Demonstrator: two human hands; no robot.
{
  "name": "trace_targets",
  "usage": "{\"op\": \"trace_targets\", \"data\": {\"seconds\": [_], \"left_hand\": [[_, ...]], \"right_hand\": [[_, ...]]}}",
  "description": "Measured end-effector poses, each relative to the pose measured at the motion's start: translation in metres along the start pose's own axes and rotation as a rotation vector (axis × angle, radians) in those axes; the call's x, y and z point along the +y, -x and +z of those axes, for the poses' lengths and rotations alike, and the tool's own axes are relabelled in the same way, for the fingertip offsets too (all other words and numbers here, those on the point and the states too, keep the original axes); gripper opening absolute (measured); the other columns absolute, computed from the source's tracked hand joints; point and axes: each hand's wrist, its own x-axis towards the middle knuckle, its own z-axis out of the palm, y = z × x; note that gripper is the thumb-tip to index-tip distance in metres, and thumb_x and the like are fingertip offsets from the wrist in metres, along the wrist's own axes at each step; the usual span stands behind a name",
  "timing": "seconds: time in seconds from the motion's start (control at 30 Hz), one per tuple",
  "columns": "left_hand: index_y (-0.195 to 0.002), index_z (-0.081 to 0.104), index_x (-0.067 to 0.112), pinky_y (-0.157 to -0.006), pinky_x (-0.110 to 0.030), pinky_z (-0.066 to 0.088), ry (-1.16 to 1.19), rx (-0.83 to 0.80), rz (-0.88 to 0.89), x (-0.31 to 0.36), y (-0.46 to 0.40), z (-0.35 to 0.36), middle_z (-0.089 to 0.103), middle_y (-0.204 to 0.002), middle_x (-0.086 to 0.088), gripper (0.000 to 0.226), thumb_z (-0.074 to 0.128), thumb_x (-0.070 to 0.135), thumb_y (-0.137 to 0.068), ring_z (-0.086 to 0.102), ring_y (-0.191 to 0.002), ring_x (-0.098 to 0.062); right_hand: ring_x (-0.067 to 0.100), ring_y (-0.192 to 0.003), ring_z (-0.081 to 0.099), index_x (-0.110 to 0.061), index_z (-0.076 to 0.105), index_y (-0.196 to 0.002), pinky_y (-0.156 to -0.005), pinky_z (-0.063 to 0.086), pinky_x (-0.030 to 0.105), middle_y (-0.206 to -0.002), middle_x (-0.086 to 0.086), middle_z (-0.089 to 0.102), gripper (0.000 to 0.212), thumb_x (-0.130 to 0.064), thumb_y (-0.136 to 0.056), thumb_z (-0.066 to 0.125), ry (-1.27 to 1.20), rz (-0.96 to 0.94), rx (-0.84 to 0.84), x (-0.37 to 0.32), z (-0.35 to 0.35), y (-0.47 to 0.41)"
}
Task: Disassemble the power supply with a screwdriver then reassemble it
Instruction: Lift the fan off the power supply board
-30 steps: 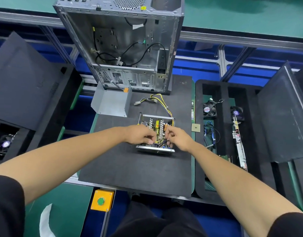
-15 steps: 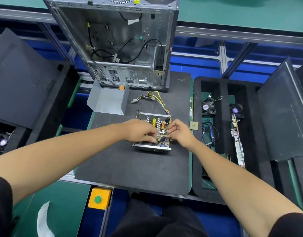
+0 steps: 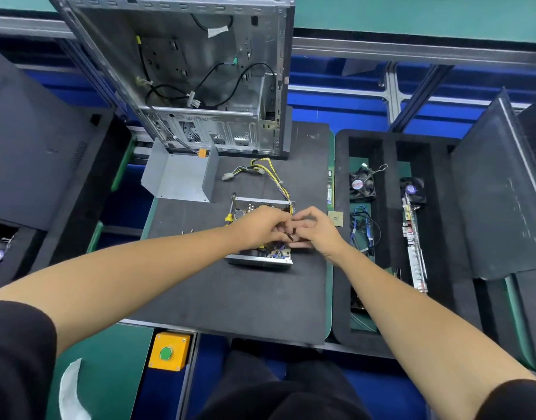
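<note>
From the head view, the opened power supply (image 3: 262,237) sits mid-bench on the black mat (image 3: 230,292), cover (image 3: 182,177) set aside far-left. Left hand (image 3: 257,227) and right hand (image 3: 313,230) meet over it, fingers curled, seemingly pinching something small; the screwdriver (image 3: 229,214) lies just left.

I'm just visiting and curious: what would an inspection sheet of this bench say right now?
Surface: black foam mat, two loose screws on it.
Job's things: opened power supply on the mat, its grey cover set aside, screwdriver lying at its left.
Clutter: small chip at the mat's right edge.
Hands: left hand and right hand meet over the supply, fingers curled; what they pinch is too small to tell.
Cables: yellow-black harness trails from the supply.
Surroundings: empty computer case behind, foam tray with fans on the right.
</note>
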Motion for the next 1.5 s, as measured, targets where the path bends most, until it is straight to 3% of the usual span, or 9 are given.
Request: {"op": "trace_targets", "data": {"seconds": [0.1,0.27,0.37,0.57,0.7,0.83,1.1,1.4,1.5], "left_hand": [[-0.093,0.074,0.012,-0.067,-0.012,0.044,0.008,0.004,0.005,-0.002,0.002,-0.004,0.064,-0.082,0.008,0.014,0.081,0.021,-0.088,0.059,-0.073,0.002],[-0.095,0.073,0.008,-0.072,-0.011,0.043,0.025,0.002,0.037,-0.003,0.008,-0.007,0.070,-0.091,0.001,0.013,0.080,0.017,-0.089,0.062,-0.080,-0.011],[-0.095,0.071,0.008,-0.075,-0.022,0.046,0.010,-0.021,0.037,-0.001,0.008,-0.008,0.070,-0.093,-0.003,0.013,0.078,0.018,-0.091,0.063,-0.083,-0.015],[-0.096,0.069,0.011,-0.071,-0.015,0.042,-0.005,-0.035,0.040,-0.002,0.007,-0.007,0.066,-0.092,0.000,0.010,0.075,0.019,-0.094,0.061,-0.083,-0.014],[-0.100,0.068,0.017,-0.070,-0.011,0.042,0.016,-0.045,0.055,0.000,0.008,-0.005,0.058,-0.088,0.010,0.013,0.076,0.022,-0.092,0.060,-0.080,-0.010],[-0.101,0.070,0.021,-0.069,-0.021,0.049,0.010,0.029,0.027,0.003,0.010,0.002,0.057,-0.081,0.012,0.021,0.083,0.026,-0.085,0.060,-0.075,-0.011],[-0.094,0.079,0.018,-0.072,-0.026,0.052,0.009,0.075,0.049,0.006,0.014,0.005,0.063,-0.083,0.004,0.016,0.086,0.028,-0.083,0.062,-0.074,-0.011],[-0.089,0.078,0.028,-0.069,-0.013,0.040,0.042,0.189,0.063,-0.004,0.015,0.016,0.058,-0.072,0.015,0.012,0.085,0.035,-0.083,0.055,-0.078,0.000],[-0.091,0.077,0.029,-0.072,-0.020,0.043,0.028,0.209,0.092,-0.008,0.015,0.020,0.058,-0.076,0.011,0.010,0.082,0.035,-0.086,0.053,-0.079,-0.005]], "right_hand": [[0.032,-0.084,0.072,-0.005,0.055,-0.105,-0.071,0.062,0.042,-0.105,0.023,0.074,0.032,0.000,-0.075,0.059,-0.108,0.040,-0.003,-0.001,-0.003,0.004],[0.035,-0.089,0.076,-0.009,0.060,-0.098,-0.063,0.060,0.027,-0.091,0.016,0.075,0.020,-0.001,-0.080,0.063,-0.008,0.076,-0.079,0.003,-0.005,0.009],[0.033,-0.079,0.076,-0.007,0.059,-0.090,-0.058,0.059,0.024,-0.080,0.016,0.074,0.018,0.010,-0.085,0.061,0.011,0.040,-0.077,0.002,-0.003,0.008],[0.026,-0.063,0.074,-0.003,0.055,-0.086,-0.052,0.055,0.024,-0.065,0.015,0.070,0.016,0.013,-0.088,0.059,0.123,-0.038,-0.071,-0.003,-0.002,0.006],[0.025,-0.056,0.071,-0.004,0.053,-0.083,-0.048,0.052,0.024,-0.063,0.015,0.068,0.018,0.011,-0.093,0.058,0.139,-0.044,-0.063,-0.007,-0.003,0.008],[0.024,-0.053,0.070,-0.005,0.052,-0.086,-0.047,0.051,0.025,-0.061,0.015,0.068,0.020,0.013,-0.092,0.057,0.126,-0.054,-0.055,-0.006,-0.002,0.009],[0.019,-0.045,0.061,-0.005,0.055,-0.090,-0.048,0.049,0.024,-0.062,0.015,0.068,0.021,0.013,-0.082,0.063,0.158,-0.048,-0.021,0.001,-0.005,0.004],[0.021,-0.050,0.064,-0.003,0.055,-0.093,-0.049,0.050,0.026,-0.063,0.018,0.068,0.017,0.012,-0.086,0.061,0.124,-0.061,-0.026,0.007,-0.008,0.001],[0.025,-0.059,0.071,-0.004,0.055,-0.092,-0.050,0.052,0.024,-0.065,0.016,0.070,0.011,0.006,-0.091,0.059,0.117,-0.042,-0.039,0.006,-0.008,0.000]]}}
